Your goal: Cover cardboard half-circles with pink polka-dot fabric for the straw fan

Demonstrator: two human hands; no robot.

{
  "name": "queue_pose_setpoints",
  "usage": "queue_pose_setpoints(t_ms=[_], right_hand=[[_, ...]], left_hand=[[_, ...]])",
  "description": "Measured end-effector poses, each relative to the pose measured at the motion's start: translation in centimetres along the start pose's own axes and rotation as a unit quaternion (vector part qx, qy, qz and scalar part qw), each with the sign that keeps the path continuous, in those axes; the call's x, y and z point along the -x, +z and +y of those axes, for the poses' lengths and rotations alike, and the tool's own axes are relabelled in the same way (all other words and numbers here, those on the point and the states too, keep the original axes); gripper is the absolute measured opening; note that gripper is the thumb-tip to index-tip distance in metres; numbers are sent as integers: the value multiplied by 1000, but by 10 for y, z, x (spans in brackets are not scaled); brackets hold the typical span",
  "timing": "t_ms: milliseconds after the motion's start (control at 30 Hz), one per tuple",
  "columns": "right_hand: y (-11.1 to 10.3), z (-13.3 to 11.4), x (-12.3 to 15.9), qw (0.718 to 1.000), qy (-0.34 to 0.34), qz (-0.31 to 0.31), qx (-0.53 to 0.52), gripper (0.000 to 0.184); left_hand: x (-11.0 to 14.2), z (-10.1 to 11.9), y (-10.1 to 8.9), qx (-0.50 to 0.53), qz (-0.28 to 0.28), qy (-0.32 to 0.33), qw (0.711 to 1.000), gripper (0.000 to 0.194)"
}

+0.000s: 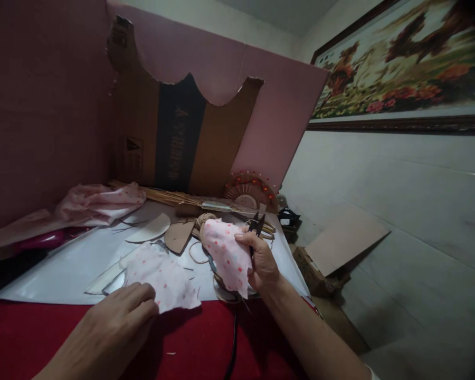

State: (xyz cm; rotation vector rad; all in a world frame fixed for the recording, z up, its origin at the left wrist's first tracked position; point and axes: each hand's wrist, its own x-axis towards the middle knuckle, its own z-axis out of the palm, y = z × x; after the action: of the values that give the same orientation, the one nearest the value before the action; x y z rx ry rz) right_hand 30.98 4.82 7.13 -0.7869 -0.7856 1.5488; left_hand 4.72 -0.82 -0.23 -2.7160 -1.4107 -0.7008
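Head view: I am pinching the near edge of a dotted scrap (164,277) between the thumb and curled fingers of my left hand (132,311), and the scrap is spreading flat just beyond my knuckles. My right hand (263,264) is closing around a second dotted cloth (226,248) and black scissors (255,226) together, the cloth hanging to the left of my thumb and the scissors pointing up past it. Ahead of my right hand, gold-handled scissors (268,229) are lying near a red-beaded half-round piece (255,192). Between and beyond my hands, a ball of twine (204,219) is sitting beside a cardboard cutout (179,237). Far ahead of my left hand, a crumpled pink cloth (103,203) is resting, and red fabric (198,343) is stretching beneath both wrists.
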Motion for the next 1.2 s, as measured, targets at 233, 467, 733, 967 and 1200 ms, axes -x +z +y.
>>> queue_pose_setpoints(t_ms=[233,467,733,967,1200], right_hand=[[3,-10,10,987,88,-109,76,24],[37,-18,24,934,109,-242,238,24],[19,-22,32,917,120,-242,293,42],[0,-13,42,935,60,-142,320,32],[34,-14,41,836,-283,-37,469,10]], left_hand=[[-26,6,-32,252,49,-37,966,20],[-97,5,-47,640,-147,-106,746,59],[-94,12,-67,627,-214,-172,729,21],[-99,-3,-77,540,-87,-162,821,28],[-108,-33,-78,407,8,-88,909,15]])
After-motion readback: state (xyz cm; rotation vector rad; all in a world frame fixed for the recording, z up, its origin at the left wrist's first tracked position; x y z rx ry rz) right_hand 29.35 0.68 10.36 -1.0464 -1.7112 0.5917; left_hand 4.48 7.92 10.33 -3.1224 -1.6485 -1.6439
